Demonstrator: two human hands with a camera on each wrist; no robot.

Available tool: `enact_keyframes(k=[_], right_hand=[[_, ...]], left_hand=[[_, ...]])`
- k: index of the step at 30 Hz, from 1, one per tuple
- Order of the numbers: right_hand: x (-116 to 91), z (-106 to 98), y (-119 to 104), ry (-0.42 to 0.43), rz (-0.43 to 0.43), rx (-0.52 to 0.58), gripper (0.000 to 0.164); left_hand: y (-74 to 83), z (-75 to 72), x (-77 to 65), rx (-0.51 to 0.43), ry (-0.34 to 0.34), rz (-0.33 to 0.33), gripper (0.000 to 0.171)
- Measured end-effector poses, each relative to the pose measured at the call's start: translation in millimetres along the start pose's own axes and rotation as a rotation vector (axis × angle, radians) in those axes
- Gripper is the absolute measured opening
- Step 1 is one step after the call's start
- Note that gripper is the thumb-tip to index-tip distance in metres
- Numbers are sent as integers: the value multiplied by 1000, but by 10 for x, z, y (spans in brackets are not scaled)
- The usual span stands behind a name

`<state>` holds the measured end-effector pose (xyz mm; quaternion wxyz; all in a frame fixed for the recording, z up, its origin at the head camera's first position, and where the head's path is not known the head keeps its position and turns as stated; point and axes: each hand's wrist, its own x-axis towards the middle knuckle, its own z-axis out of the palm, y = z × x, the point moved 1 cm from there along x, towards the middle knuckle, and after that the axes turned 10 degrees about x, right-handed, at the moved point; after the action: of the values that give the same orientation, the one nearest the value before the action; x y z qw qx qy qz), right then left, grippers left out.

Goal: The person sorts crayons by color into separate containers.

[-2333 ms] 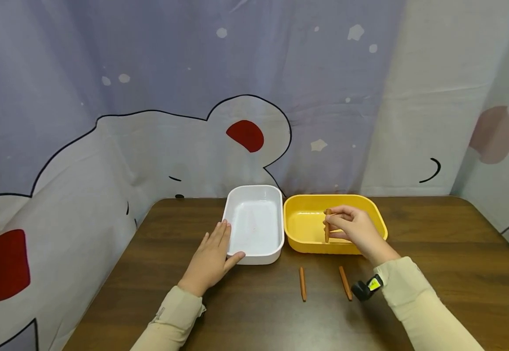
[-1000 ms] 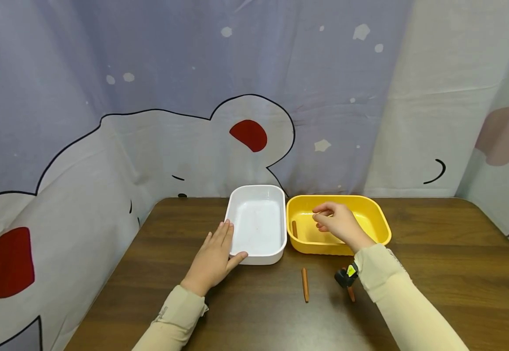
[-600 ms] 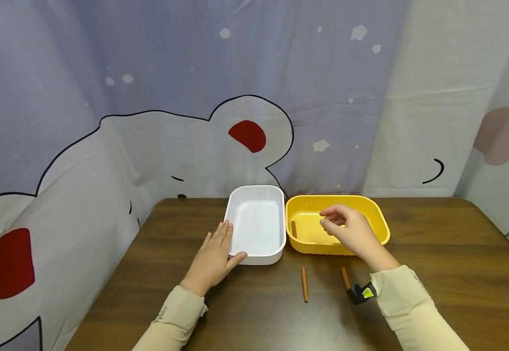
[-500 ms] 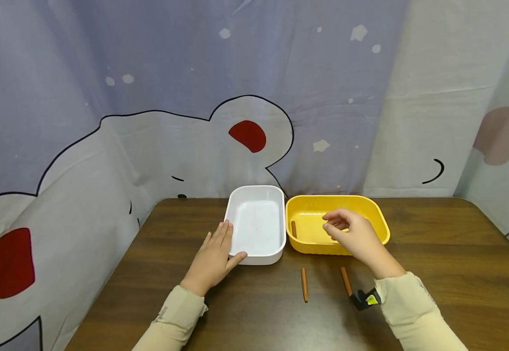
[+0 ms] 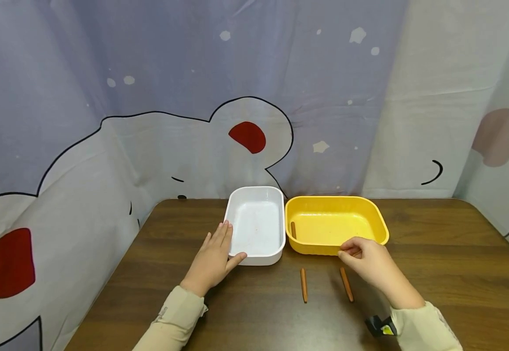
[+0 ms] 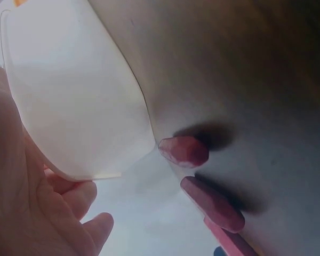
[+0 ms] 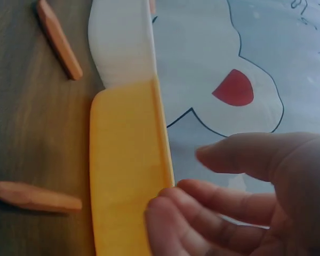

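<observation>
My left hand [image 5: 210,258] rests with straight fingers on the near left rim of a white tray [image 5: 241,259], thumb spread along its front. In the left wrist view that hand lies against the tray's wall [image 6: 80,106]. My right hand [image 5: 366,258] holds nothing; it hovers at the front right rim of a yellow tray [image 5: 311,249], thumb and loosely bent fingers apart in the right wrist view. Two orange-brown faceted sticks with tapered ends lie before the trays: a left stick [image 5: 303,285] and a right stick [image 5: 346,284], just below the right fingertips. Another such stick [image 5: 293,230] leans inside the yellow tray's left end.
Both trays stand side by side near the back edge of a dark wooden table [image 5: 272,321]. A patterned curtain [image 5: 171,156] hangs behind and along the left side. A small black device [image 5: 379,325] is strapped to the right wrist.
The right hand has released a stick into the yellow tray's left end, then drawn back toward the near right, over the rim and close to the right stick. The left hand has stayed put.
</observation>
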<state>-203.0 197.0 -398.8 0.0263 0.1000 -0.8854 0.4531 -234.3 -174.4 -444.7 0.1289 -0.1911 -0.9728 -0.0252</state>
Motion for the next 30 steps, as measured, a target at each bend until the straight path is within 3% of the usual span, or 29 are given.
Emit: enact_keyframes(k=[16,30], right_hand=[[-57,162,243,-94,199,-116,25],[-106,319,243,-76,204,-131,22]], left_hand=[[1,-2,-2,4,4,7,86],[-1,7,-2,-7,7,3,85]])
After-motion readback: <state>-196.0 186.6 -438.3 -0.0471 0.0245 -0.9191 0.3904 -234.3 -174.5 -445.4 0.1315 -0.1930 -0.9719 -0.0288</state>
